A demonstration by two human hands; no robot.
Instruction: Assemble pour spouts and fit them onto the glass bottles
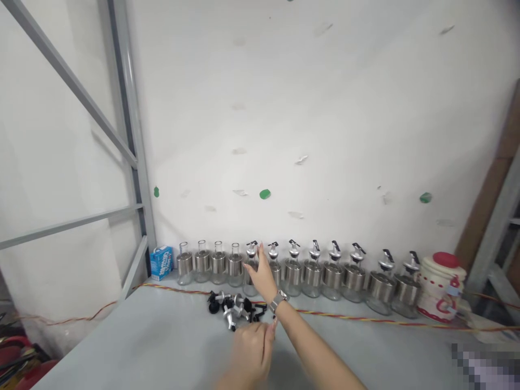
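My right hand [262, 273], with a watch on its wrist, is at the fifth bottle [249, 281] from the left, a glass one with a steel sleeve and a pourer spout [252, 249] in its neck. Thumb and fingers are spread in front of the bottle; whether they touch it I cannot tell. Lower down, my left hand [254, 346] is closed, slightly blurred, its fingers curled out of sight; any object inside is hidden. Just beyond it lies a pile of loose pourer spouts [233, 309], silver and black, on the grey table [162, 336].
Several open-necked bottles [202, 262] stand left of my right hand; several spouted bottles [333, 273] continue rightwards. A blue box [161, 262] ends the row at left, a cream canister [441, 287] with red lid at right. A twisted red-yellow cord [345, 318] crosses the table.
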